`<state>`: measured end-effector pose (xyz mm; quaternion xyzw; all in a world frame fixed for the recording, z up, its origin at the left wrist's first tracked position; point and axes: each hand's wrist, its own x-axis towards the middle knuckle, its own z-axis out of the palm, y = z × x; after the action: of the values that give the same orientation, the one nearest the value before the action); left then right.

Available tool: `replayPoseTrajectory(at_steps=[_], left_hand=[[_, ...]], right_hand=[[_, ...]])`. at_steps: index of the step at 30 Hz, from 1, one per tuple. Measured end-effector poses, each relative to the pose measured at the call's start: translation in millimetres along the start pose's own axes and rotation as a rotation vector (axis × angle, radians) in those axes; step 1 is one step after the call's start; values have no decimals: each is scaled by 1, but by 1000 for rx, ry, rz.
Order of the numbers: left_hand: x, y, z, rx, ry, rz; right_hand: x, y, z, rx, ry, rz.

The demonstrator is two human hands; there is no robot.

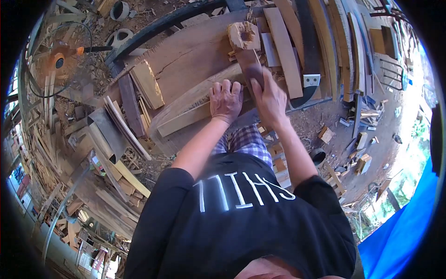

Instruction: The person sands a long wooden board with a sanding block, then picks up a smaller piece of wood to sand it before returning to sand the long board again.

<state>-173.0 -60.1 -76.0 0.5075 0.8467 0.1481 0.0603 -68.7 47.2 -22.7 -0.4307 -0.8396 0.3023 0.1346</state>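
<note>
My left hand (226, 100) rests with its fingers curled over a long pale wooden board (193, 113) on the workbench. Just to its right, my right hand (269, 95) is wrapped round a dark, flat wooden piece (250, 65) that points away from me. Beyond that piece lies a rough wooden block (244, 36) with a hollow in its top. Whether the dark piece and the block are joined is not clear. The palms and the undersides of the fingers are hidden.
Planks (284, 51) stand side by side at the bench's right. A dark curved metal bar (176, 18) crosses the far side. An orange-centred fan (59, 60) is at the left. Offcuts (326, 135) and shavings litter the ground.
</note>
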Motion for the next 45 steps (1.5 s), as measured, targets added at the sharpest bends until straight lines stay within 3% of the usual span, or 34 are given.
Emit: replayPoseTrajectory(at_steps=[2,4,6,10,12,14,18,21,25,32,36,39,42,45], left_hand=[[2,-1,-2,27,-13,0],[2,0,-1,21,3,0],[2,0,1,20,9,6],[2,0,0,-23,26,12],[2,0,-3,20,-1,12],[3,1,-6,25,12,15],[2,0,-1,-1,49,20],[-1,-1,2,14,6,-10],[3,-1,-2,46,0,7],[-1,-3,5,11,68,25],[3,-1,-1,32,32,18],[3,0,-3,12,30,13],[3,-1,2,27,42,14],[-3,0,1,-8,79,20]], right_hand=[[33,-9,1,-72,-208,73],[22,-6,1,-89,-169,41],[-18,7,0,10,8,-5],[-27,3,-5,-22,-74,85],[15,-8,0,-16,-60,52],[44,-18,2,-142,-241,67],[-21,4,-5,92,29,-25],[-47,17,-4,9,14,-11],[29,-7,7,-66,-84,-28],[-54,20,-4,-9,-28,44],[20,-12,0,-81,-172,95],[21,-6,7,-92,-104,7],[-38,11,-8,-16,-26,-18],[-42,13,-6,-30,-41,5]])
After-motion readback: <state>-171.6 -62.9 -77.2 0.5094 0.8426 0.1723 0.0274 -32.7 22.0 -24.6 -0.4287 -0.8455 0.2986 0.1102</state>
